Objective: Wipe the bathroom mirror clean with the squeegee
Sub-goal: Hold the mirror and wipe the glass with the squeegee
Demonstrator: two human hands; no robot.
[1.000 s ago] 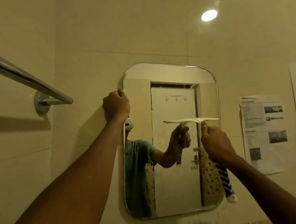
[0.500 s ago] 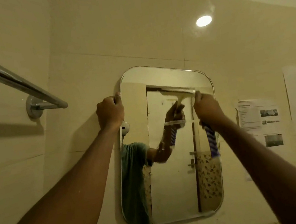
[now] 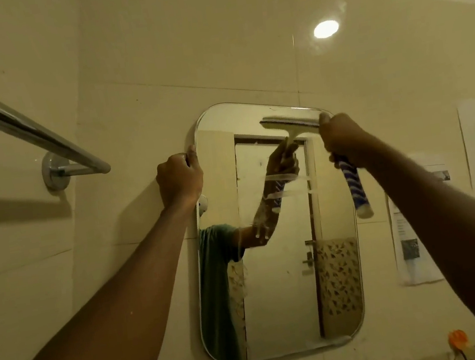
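A rounded rectangular mirror (image 3: 281, 295) hangs on the beige tiled wall. My right hand (image 3: 343, 141) grips a squeegee by its blue-and-white striped handle (image 3: 355, 188). The pale squeegee blade (image 3: 290, 121) lies flat against the glass near the mirror's top right corner. My left hand (image 3: 178, 178) is closed on the mirror's upper left edge. Soapy white streaks (image 3: 288, 185) cross the glass below the blade. The mirror reflects my arm, a teal shirt and a door.
A chrome towel bar (image 3: 27, 129) juts from the left wall at hand height. Printed paper sheets (image 3: 412, 235) are stuck to the wall right of the mirror. An orange object (image 3: 458, 338) sits at the lower right. A round light's glare (image 3: 326, 29) shows on the tiles.
My right hand has carried the squeegee from mid-mirror up to the top right corner, leaving white streaks below. My left hand has stayed on the mirror's left edge.
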